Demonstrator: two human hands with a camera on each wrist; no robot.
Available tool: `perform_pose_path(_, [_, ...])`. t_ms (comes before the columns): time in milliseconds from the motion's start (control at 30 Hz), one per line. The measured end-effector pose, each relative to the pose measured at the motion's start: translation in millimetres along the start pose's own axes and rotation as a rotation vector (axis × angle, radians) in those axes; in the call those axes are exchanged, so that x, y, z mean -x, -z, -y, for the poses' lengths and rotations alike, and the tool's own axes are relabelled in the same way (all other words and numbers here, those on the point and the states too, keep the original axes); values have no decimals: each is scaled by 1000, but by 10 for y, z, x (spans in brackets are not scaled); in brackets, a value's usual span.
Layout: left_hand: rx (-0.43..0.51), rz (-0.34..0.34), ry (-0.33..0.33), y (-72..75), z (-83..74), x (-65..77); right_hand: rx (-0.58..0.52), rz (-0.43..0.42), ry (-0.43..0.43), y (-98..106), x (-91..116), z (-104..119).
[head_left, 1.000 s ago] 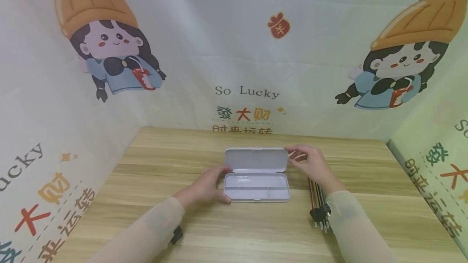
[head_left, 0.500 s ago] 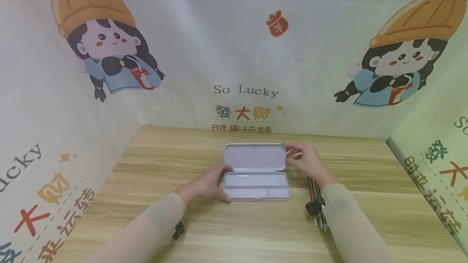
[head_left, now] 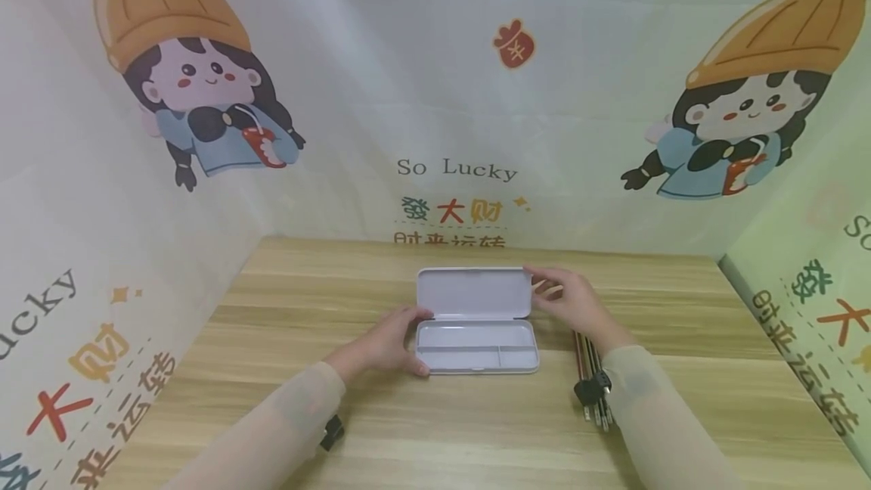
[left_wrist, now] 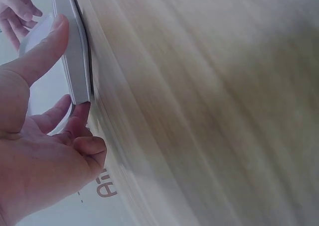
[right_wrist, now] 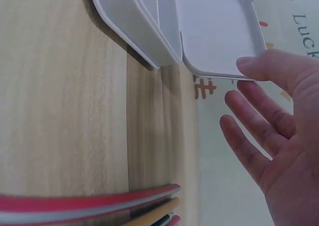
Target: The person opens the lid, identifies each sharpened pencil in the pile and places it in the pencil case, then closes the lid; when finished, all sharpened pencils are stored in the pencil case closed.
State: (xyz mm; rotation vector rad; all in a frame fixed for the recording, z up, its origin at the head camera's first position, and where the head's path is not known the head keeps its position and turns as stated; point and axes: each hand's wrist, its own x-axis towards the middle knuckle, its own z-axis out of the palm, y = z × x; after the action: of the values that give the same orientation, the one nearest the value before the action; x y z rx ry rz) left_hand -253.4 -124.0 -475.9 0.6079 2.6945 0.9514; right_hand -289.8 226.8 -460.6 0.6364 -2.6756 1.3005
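A white pencil case lies on the table with its lid raised at the back. Dividers split its bare tray into a long rear compartment and two front ones. My left hand holds the case's left end, thumb at the front corner and fingers at the rear. In the left wrist view, the thumb presses the case's edge. My right hand pinches the lid's upper right corner; the right wrist view shows thumb and index finger there, other fingers spread.
Several pencils lie in a bundle right of the case, partly hidden under the right wrist and its black strap device. The wooden table ends at a printed cloth backdrop behind and at both sides.
The right hand has tipped the lid a little further up and back, mostly in the first half second. The left hand keeps its hold on the case.
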Motion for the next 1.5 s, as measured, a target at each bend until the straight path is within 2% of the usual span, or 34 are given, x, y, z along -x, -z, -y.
perform_pose_path(300, [5,-6,-22,3,-6,-39,8,-40,5,71,177,15])
perform_pose_path(533, [2,-21,-15,-13,15,-26,70,-60,-27,189,330,16])
perform_pose_path(800, [-8,-17,-13,12,26,-14,146,-40,-86,286,451,-28])
perform_pose_path(1067, [16,-16,-5,-39,25,-9,210,-49,-121,466,639,-77])
perform_pose_path(1333, [27,-25,1,-57,34,-6,205,-40,-191,607,797,-177])
perform_pose_path(1500, [26,-29,4,-39,36,-22,243,-14,-228,669,867,-255])
